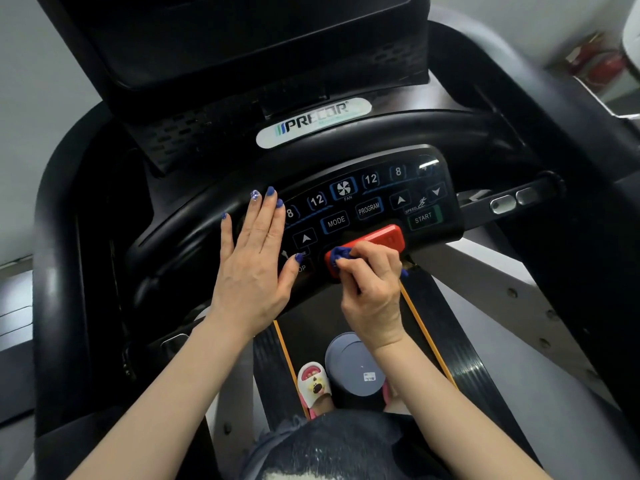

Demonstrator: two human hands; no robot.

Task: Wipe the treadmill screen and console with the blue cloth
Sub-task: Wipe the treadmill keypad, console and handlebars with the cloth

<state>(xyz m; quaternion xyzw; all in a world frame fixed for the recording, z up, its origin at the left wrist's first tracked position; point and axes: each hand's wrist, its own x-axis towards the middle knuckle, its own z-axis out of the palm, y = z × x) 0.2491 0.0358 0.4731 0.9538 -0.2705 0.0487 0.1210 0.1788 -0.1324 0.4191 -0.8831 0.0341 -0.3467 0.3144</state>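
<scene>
Pinching blue cloth [340,254] against red button [375,240], right hand [372,289].

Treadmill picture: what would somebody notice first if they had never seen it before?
Probably the bright red stop bar at the bottom of the black button panel, because the right hand is rubbing its left end with a bunched blue cloth. Next, the left hand lies flat on the panel's left side, its fingers straight with shiny blue nails. Lower down, a cartoon-face slipper peeks out on the belt.
</scene>
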